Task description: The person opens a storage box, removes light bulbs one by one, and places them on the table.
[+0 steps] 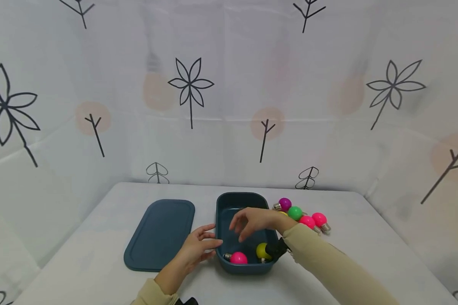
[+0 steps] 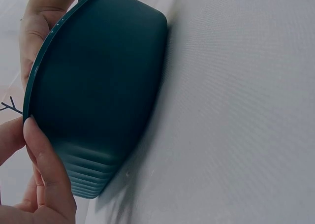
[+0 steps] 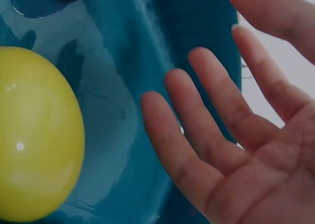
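A dark teal plastic box [image 1: 241,195] stands on the table, with a pink bulb [image 1: 238,258] and a yellow bulb [image 1: 263,251] lying at its near end. My left hand [image 1: 199,248] pinches the rim on the left side, as the left wrist view also shows at the box wall [image 2: 103,61]. Over the inside of the box hovers my right hand [image 1: 256,221], holding nothing, its fingers spread and slightly bent. In the right wrist view the yellow bulb [image 3: 37,135] lies apart from those fingers.
Right of the box lie several loose bulbs: purple [image 1: 285,204], green [image 1: 295,212] and pink [image 1: 319,219], with a yellow one partly hidden by the right arm. A flat teal lid [image 1: 160,235] rests on the left. A patterned cloth [image 1: 229,140] hangs behind the white table.
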`<state>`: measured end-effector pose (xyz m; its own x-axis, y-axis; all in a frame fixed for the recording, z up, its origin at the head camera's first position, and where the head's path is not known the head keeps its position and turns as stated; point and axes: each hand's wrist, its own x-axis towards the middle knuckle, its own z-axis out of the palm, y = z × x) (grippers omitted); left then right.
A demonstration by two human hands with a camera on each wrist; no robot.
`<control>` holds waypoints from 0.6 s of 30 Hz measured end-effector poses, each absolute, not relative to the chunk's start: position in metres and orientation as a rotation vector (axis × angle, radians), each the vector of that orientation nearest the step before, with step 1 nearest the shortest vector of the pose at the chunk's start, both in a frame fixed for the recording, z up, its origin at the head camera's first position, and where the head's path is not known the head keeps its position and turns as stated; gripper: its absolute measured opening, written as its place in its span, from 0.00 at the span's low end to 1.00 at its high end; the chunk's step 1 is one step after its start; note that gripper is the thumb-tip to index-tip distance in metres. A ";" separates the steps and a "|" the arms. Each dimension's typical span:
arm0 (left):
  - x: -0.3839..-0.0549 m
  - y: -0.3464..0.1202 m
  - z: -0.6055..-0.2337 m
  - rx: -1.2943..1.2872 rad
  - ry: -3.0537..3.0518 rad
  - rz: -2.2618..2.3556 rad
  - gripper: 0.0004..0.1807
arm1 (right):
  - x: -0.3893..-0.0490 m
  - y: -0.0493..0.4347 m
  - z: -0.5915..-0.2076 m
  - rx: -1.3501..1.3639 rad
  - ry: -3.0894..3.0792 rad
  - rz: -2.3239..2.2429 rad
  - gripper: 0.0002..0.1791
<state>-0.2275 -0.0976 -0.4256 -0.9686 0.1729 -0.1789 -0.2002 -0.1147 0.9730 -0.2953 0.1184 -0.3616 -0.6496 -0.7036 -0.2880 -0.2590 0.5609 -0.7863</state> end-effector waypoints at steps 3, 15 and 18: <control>-0.228 -0.099 -0.426 -0.032 1.905 2.176 0.35 | -0.296 0.114 -0.364 -0.792 2.151 -0.912 0.15; -0.228 -0.100 -0.425 -0.036 1.903 2.177 0.34 | -0.296 0.101 -0.367 -0.814 1.978 -0.670 0.21; -0.227 -0.099 -0.424 -0.040 1.898 2.178 0.34 | -0.296 0.099 -0.367 -0.837 1.929 -0.638 0.22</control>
